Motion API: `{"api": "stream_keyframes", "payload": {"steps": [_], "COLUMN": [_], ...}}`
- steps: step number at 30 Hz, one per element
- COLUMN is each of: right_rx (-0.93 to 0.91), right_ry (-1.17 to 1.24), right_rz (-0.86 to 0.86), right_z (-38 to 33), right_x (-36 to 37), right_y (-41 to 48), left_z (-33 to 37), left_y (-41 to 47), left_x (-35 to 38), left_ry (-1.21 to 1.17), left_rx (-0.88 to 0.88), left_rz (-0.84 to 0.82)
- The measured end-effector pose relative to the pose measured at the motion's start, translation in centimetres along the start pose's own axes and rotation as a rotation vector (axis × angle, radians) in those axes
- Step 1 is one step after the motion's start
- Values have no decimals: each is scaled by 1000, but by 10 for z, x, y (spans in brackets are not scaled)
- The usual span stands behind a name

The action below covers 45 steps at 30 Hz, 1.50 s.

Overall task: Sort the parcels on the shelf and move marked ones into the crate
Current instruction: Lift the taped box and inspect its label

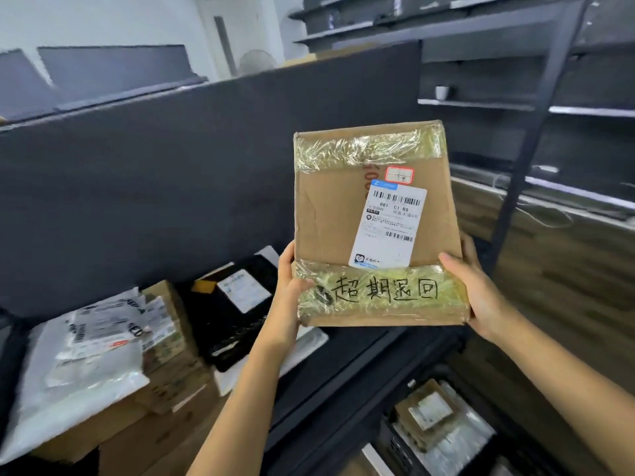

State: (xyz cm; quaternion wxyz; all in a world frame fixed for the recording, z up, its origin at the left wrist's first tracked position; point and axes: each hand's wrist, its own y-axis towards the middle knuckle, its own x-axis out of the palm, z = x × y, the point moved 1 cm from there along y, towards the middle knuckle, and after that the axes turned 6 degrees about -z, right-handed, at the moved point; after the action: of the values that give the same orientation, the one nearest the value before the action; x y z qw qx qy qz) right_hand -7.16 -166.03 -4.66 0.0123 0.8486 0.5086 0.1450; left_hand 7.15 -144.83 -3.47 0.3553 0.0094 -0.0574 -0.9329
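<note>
I hold a flat brown cardboard parcel (330,214) upright in front of me, above the shelf. It carries a white shipping label, a small red-edged sticker and black handwritten characters on its taped lower strip. My left hand (292,286) grips its lower left edge, thumb on the front. My right hand (481,290) grips its lower right edge. On the shelf (343,359) below lie a black bag parcel (233,314), a white bag parcel (86,365) and brown boxes (171,345). A dark crate (398,444) at the lower right holds several parcels.
A dark partition panel (171,173) stands behind the shelf. Dark metal shelving (549,108) with a white cup (442,92) fills the right side, in front of a wood-look wall.
</note>
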Motion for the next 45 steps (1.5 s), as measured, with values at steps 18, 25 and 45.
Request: {"api": "stream_keyframes", "payload": {"steps": [18,25,45], "right_rx": [468,596,870], "right_ry": [60,122,332], "right_rz": [874,952,1051], "right_z": [177,267,520], "right_x": [-186,-244,-342], "right_y": [-230,-268,-298], "left_z": [-232,-347,-607], "left_y": [23,24,32], "left_x": [211,256,294], "left_ry": [54,69,329], "left_rx": [-605,-804,-976], "left_rz": [-686,-727,-734]}}
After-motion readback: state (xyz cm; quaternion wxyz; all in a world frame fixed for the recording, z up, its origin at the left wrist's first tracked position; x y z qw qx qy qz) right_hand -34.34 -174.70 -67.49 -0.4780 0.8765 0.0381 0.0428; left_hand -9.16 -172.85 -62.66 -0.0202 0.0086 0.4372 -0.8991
